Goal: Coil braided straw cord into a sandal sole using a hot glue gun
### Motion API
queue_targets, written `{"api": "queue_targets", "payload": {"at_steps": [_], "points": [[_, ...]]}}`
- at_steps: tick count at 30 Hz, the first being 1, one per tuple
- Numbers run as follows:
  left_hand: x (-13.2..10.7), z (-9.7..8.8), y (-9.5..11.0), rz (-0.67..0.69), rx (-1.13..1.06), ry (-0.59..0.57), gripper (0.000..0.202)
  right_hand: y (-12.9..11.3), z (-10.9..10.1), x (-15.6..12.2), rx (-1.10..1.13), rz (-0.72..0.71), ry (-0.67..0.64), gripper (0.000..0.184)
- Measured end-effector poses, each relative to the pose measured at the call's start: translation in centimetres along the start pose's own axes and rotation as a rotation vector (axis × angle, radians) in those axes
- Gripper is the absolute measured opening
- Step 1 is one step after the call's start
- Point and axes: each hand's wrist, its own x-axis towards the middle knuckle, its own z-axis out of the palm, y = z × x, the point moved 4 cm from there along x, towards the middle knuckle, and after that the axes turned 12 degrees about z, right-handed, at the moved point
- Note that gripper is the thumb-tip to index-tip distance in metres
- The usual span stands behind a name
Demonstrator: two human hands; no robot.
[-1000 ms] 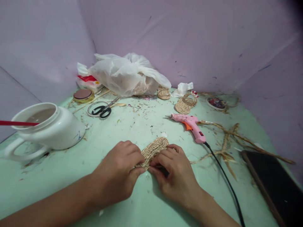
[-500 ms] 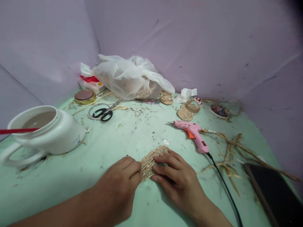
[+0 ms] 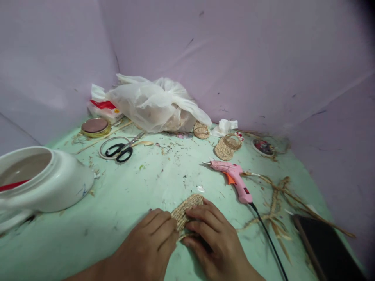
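Observation:
A small oval woven straw piece (image 3: 186,208) lies on the pale green table (image 3: 131,203) near the front edge. My left hand (image 3: 149,246) has its fingers curled against the piece's left end. My right hand (image 3: 215,242) presses its fingers over the right and near side of it. Both hands grip the straw piece between them, and its near half is hidden under the fingers.
A pink glue gun (image 3: 231,179) with a black cord lies to the right, by loose straw strands (image 3: 278,195). A white pot (image 3: 43,183) stands left. Black scissors (image 3: 121,150), a plastic bag (image 3: 155,103), small woven baskets (image 3: 225,147) and a dark slab (image 3: 331,249) are around.
The view has tilted up, so hands and straw piece sit lower in frame. My fingers have closed further over the piece, covering more of it.

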Motion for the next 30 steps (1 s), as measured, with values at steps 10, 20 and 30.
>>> {"api": "queue_targets", "payload": {"at_steps": [10,20,30], "points": [[-1.9,-0.8,-3.2,-0.413,-0.194,0.107,0.018,-0.2,-1.2,-0.1,-0.015,0.029,0.085,0.015],[0.7,-1.2,-0.6,-0.076,-0.008,-0.026,0.027,-0.2,-1.7,-0.6,-0.118,0.04,0.199,0.036],[0.3,0.6,-0.9,-0.086,0.0,-0.268,0.017,0.8,-0.7,0.6,-0.106,0.118,0.057,0.033]]}}
